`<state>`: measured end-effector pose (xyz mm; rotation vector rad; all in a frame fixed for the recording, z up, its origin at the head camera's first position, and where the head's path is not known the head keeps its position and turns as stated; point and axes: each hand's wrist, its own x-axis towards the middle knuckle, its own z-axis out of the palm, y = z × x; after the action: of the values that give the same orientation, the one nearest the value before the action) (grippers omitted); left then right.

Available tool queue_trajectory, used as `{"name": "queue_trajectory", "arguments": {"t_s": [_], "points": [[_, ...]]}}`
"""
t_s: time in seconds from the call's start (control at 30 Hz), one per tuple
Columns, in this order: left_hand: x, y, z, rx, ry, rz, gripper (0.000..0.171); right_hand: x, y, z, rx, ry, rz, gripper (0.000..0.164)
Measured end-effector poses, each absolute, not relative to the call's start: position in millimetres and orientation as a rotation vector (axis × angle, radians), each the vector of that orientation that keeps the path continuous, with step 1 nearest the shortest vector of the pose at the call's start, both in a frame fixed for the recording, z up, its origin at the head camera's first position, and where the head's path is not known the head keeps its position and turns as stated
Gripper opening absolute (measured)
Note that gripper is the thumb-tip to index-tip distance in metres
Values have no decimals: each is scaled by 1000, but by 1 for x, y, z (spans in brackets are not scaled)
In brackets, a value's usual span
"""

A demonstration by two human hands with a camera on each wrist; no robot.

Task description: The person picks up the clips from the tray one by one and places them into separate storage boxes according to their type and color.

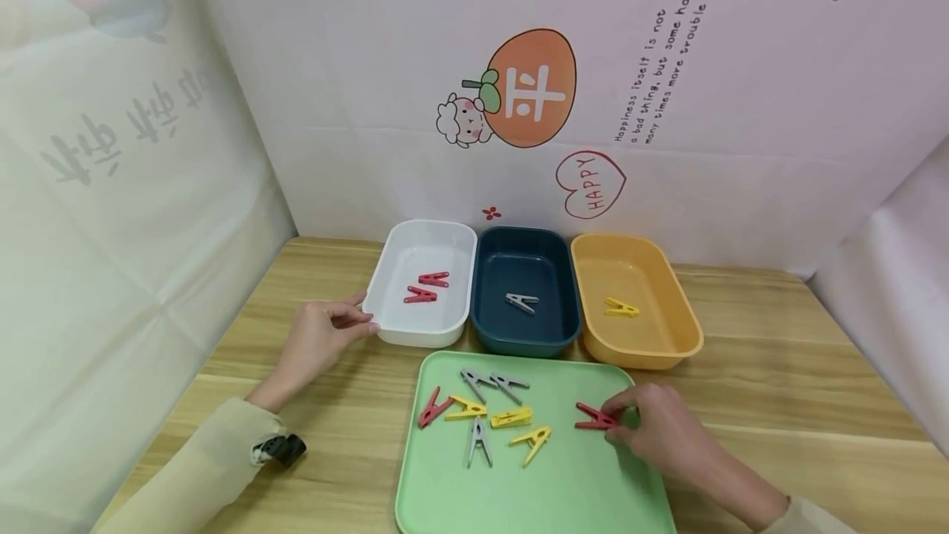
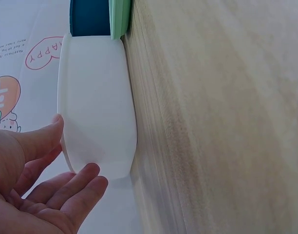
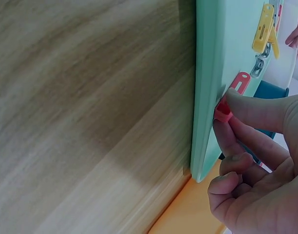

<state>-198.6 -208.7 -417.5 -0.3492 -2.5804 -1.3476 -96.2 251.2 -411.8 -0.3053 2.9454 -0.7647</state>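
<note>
My right hand (image 1: 663, 431) pinches a red clothespin (image 1: 593, 417) between thumb and fingers over the right part of the green tray (image 1: 534, 493). In the right wrist view the same red clothespin (image 3: 241, 84) is partly hidden by the thumb. My left hand (image 1: 319, 340) touches the near left corner of the white bin (image 1: 418, 338). The left wrist view has the thumb at the rim of the white bin (image 2: 95, 87) and relaxed fingers beside its end. On the tray lie another red clothespin (image 1: 433, 409), several yellow clothespins (image 1: 511, 417) and several grey clothespins (image 1: 478, 439).
Two red clothespins (image 1: 421, 295) lie in the white bin. A dark blue bin (image 1: 526, 344) holds one grey clothespin (image 1: 522, 302). To its right, a yellow-orange bin (image 1: 645, 359) holds one yellow clothespin (image 1: 621, 308). A printed cloth (image 1: 356, 89) hangs behind the wooden table (image 1: 778, 353).
</note>
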Motion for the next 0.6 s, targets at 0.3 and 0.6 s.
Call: {"name": "queue_trajectory", "arguments": {"t_s": [0.3, 0.6], "points": [[-198, -208, -416, -370, -2576, -1340, 7, -95, 255, -412, -251, 2933, -744, 20], [-198, -208, -416, -382, -2562, -1356, 6, -93, 258, -412, -266, 2937, -752, 20]]}}
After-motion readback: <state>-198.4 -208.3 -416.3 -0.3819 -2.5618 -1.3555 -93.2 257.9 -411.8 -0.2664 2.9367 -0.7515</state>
